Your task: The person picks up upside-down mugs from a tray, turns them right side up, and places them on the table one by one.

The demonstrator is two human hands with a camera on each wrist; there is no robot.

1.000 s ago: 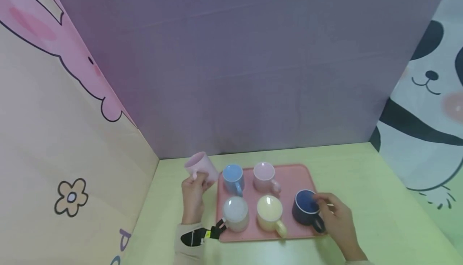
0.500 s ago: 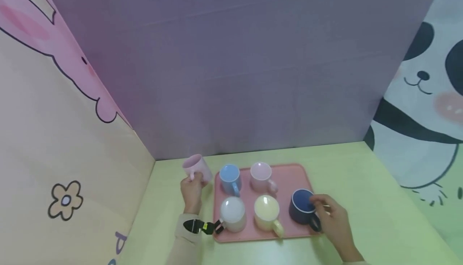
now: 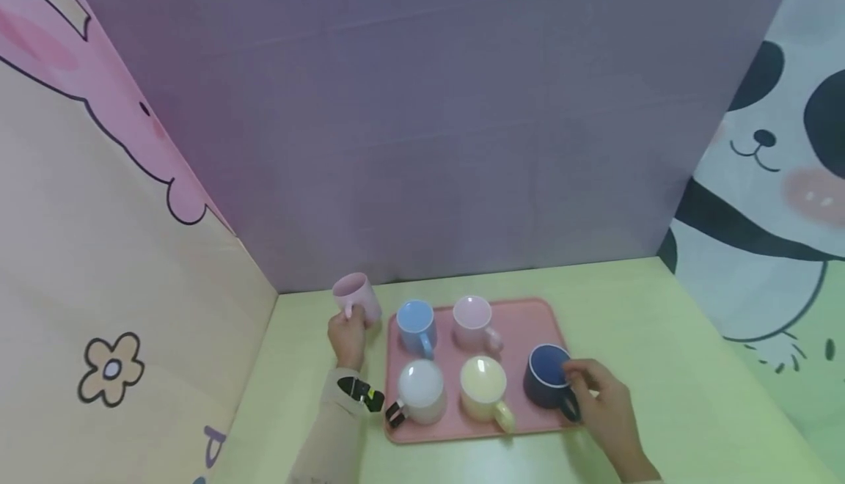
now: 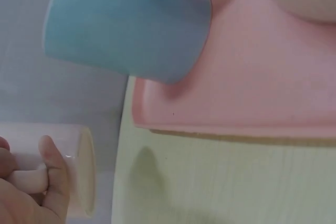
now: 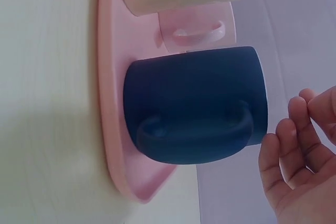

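My left hand (image 3: 348, 337) grips a pink mug (image 3: 361, 299) by its handle, left of the pink tray (image 3: 524, 321), near the table's back edge. In the left wrist view the thumb or a finger lies along the mug's side, by the handle; the mug's far side is hidden. My right hand (image 3: 607, 405) hovers at the rim of a dark blue mug (image 3: 538, 390) standing on the tray's right side. Seen from the right wrist, its fingers (image 5: 275, 166) are loosely bent beside that rim, with nothing between them.
Also upright on the tray are a light blue mug (image 3: 417, 330), a second pink mug (image 3: 470, 330), a white mug (image 3: 422, 400) and a yellow mug (image 3: 482, 396). A grey-purple wall (image 3: 422, 139) rises behind the pale table (image 3: 660, 367).
The left hand has shifted slightly toward the back, and its pink mug has turned more upright. The right hand stays by the dark blue mug. The head view has panned a little right.
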